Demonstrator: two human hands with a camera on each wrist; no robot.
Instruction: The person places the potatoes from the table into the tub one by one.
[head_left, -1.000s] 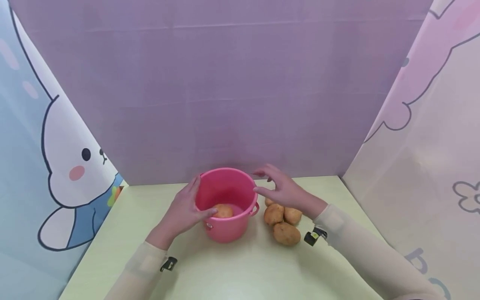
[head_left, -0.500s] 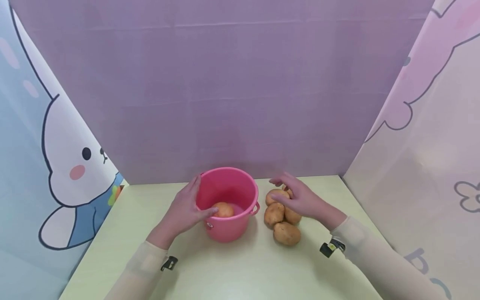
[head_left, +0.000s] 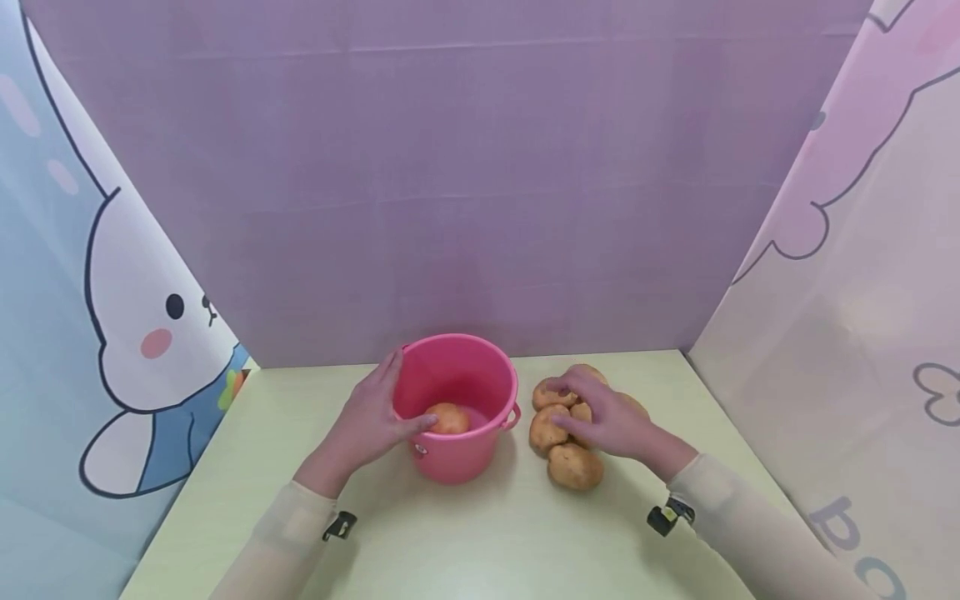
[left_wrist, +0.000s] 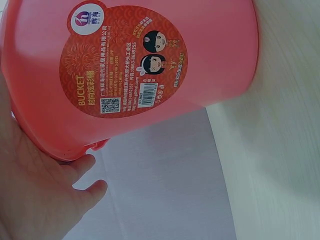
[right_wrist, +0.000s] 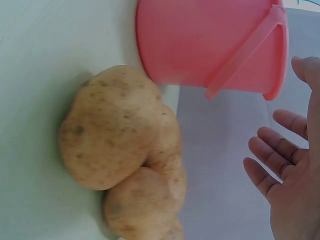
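Note:
A pink bucket (head_left: 453, 458) stands upright on the table with one potato (head_left: 448, 418) inside. My left hand (head_left: 367, 421) holds the bucket's rim at its left, thumb over the near edge; in the left wrist view the bucket's printed label (left_wrist: 125, 60) faces the camera. To the right of the bucket several potatoes (head_left: 574, 467) lie in a close cluster. Over this cluster is my right hand (head_left: 611, 417), fingers relaxed and spread, hiding some of the potatoes. In the right wrist view that hand (right_wrist: 295, 165) holds nothing, with a large potato (right_wrist: 112, 127) below it.
The bucket's handle (head_left: 513, 418) hangs down on its right side. A purple backdrop (head_left: 465, 192) rises behind the pale table (head_left: 465, 550). Printed panels with cartoon figures flank the table, a rabbit panel (head_left: 142, 333) at left and a pink one (head_left: 862, 292) at right.
My right hand has moved right and toward me, from beside the bucket's rim to over the potatoes, uncovering those at the back. My left hand and the bucket stay in place.

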